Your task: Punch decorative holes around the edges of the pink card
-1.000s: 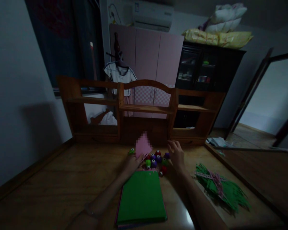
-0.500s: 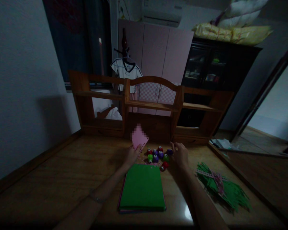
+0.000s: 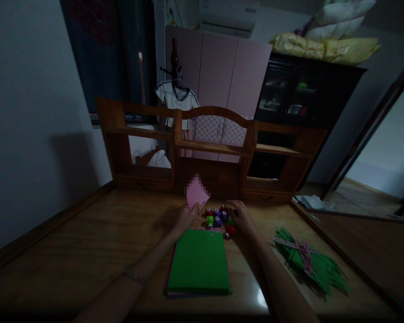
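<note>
A pink paper piece (image 3: pixel 196 197) with small holes along its edge is pinched in my left hand (image 3: pixel 186 218), raised above the desk. My right hand (image 3: pixel 243 217) is over the right side of a cluster of small red, purple and green punches (image 3: pixel 217 221). Its fingers are bent near a dark purple punch, partly hidden beneath them; whether they grip it is unclear. Nearer to me lies a stack of paper with a green sheet (image 3: pixel 199 262) on top. Pink scraps (image 3: pixel 198 222) are scattered between the left hand and the punches.
At the right of the desk lies a heap of green and pink paper strips (image 3: pixel 309 260). A wooden shelf unit (image 3: pixel 212 147) stands along the desk's back edge. Behind it are pink cabinets, a hanging shirt (image 3: pixel 179 101) and a dark cabinet.
My right hand has moved left, from beside the punches to over their right side, covering part of the purple one. My left hand still holds the pink paper, nearly unmoved.
</note>
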A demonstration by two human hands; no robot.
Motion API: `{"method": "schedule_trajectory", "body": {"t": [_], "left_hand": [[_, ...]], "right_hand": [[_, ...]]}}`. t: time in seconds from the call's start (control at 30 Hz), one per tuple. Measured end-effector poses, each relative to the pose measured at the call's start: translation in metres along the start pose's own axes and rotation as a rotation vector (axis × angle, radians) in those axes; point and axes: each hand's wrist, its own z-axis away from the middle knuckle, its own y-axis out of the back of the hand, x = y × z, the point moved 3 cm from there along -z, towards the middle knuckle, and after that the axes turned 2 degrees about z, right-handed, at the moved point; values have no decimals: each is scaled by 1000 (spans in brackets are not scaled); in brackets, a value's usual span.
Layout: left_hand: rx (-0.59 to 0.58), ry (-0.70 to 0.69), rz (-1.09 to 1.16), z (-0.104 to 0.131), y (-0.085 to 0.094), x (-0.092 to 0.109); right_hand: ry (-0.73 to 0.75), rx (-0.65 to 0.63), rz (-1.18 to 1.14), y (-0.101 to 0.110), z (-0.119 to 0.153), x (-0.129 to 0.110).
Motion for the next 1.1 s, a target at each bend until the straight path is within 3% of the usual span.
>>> {"method": "schedule_trajectory", "body": {"t": [0.73,1.1], "left_hand": [[27,-79,3,-5,-3,-10],[36,-58,40,1,0,2]], "right_hand": [[-73,5,29,-8,2,13],[-78,21,38,-9,2,13]]}}
